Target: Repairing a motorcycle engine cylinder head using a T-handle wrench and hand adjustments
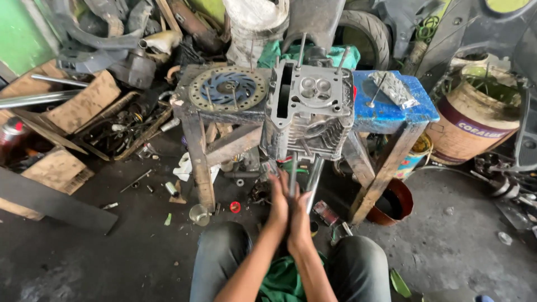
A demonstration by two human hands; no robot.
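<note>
With the left hand and right hand pressed flat around a thin rod under the cylinder head at frame centre, a slip could tip the head off the stools.

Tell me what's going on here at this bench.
A person sits on the floor of a cluttered workshop with both palms pressed together around a thin rod: left hand, right hand. The rod runs up into a finned metal engine part propped against a wooden bench. A brake disc lies on the bench top, and a blue stool stands beside it.
</note>
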